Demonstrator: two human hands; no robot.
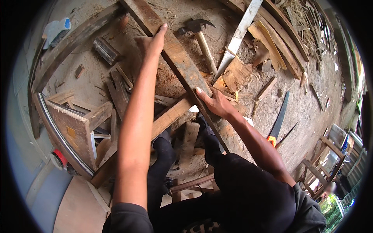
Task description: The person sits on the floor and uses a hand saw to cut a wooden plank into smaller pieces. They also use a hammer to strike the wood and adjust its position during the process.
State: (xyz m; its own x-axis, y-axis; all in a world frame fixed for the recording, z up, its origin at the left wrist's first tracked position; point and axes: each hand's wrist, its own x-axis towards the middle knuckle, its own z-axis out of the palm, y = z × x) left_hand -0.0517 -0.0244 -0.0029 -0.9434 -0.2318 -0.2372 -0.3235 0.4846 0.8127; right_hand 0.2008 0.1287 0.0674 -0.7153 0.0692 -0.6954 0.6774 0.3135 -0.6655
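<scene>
A long, weathered wooden plank (182,58) lies slantwise before me, from the far left down toward my right knee. My left hand (152,42) grips its farther part, thumb along the top edge and the other fingers partly hidden. Nearer to me, my right hand (217,103) holds the same plank, thumb on its upper face and the remaining fingers out of sight. Beneath the plank, a lighter wooden beam (173,116) crosses at an angle. Just beyond the plank, a claw hammer (204,46) with a pale wooden handle rests on the ground.
A long whitish flat strip (239,37) lies right of the hammer, beside split wood pieces (235,73). Farther right is a handsaw (278,120) with an orange handle. A wooden box-like frame (72,126) stands left. Curved boards (285,35) are stacked at far right.
</scene>
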